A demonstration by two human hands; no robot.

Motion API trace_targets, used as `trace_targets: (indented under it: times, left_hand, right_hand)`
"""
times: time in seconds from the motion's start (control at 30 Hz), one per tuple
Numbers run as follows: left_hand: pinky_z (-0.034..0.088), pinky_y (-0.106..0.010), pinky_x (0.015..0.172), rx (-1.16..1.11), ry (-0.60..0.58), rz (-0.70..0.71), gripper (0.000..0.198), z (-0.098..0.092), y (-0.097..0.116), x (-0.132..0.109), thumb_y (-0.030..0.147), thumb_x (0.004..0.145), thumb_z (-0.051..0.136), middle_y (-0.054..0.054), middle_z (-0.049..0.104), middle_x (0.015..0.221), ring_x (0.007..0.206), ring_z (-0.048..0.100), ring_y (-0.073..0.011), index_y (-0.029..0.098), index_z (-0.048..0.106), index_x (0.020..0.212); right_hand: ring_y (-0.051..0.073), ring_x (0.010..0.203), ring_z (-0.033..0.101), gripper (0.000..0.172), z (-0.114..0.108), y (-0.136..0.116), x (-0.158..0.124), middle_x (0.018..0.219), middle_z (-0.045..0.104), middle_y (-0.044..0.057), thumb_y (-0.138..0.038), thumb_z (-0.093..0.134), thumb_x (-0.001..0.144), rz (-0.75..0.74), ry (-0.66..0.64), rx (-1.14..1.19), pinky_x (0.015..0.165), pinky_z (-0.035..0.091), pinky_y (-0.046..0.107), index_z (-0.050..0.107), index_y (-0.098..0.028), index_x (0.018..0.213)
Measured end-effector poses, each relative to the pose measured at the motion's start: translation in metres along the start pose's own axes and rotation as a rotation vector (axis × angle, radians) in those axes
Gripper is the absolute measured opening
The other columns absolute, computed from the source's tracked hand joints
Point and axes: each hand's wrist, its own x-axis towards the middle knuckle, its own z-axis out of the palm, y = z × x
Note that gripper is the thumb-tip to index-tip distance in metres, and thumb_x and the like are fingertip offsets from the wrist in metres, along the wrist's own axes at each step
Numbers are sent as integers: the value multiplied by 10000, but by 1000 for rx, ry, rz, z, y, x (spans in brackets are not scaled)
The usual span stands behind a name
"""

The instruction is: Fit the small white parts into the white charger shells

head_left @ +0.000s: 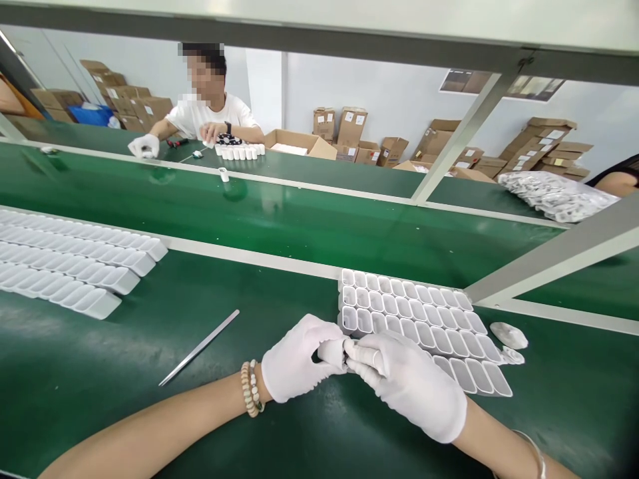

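Both my hands wear white gloves and meet over the green table near its front edge. My left hand (294,359) is closed round a small white plastic case (333,351). My right hand (407,382) pinches the same case from the right, fingers pressed against it. Just behind and to the right of my hands lie rows of open white plastic cases (424,313). A pair of metal tweezers (200,348) lies on the table to the left of my left hand.
More rows of white cases (70,266) lie at the left. Small white parts (509,334) sit right of the near rows. A green conveyor belt (279,213) runs behind. Across it a person in a white shirt (210,116) works with white parts. A bag of parts (554,193) and cardboard boxes (349,126) stand beyond.
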Motion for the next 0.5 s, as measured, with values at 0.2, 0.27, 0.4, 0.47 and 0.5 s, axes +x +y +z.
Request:
trace_targets:
  times: [0.2,0.27,0.4,0.47,0.5]
  left_hand:
    - [486,-296,756,68,-63,-26,77,-1,-1,2,211,850,641,8,626,709,692,588,-157,217,627,774]
    - [486,-301,753,68,-76,0,87,-1,-1,2,191,847,627,3,624,715,692,589,-161,218,623,764]
    - [477,-301,751,81,-81,27,111,0,-1,2,173,837,627,9,608,704,675,579,-154,211,594,738]
    - [469,-301,748,91,-80,25,117,-1,0,3,169,831,633,16,598,694,666,569,-150,207,575,736]
    - [467,-302,749,95,-74,19,114,-1,0,3,171,826,640,20,595,688,661,564,-149,207,570,743]
  right_hand:
    - [143,518,575,308,11,-4,-2,636,620,10,-192,428,977,34,99,-66,501,425,263,620,-203,735]
    - [146,523,578,305,12,-4,-2,632,611,13,-194,446,971,33,90,-61,501,441,262,617,-206,718]
    - [148,545,591,288,11,-3,-2,651,619,15,-205,472,969,34,78,-15,512,465,256,630,-214,728]
    - [146,574,610,283,10,-2,-2,686,642,16,-229,482,977,42,67,43,530,479,249,639,-218,742]
    - [145,587,616,287,10,-2,-2,701,650,14,-251,485,983,45,57,75,537,483,247,642,-221,745]
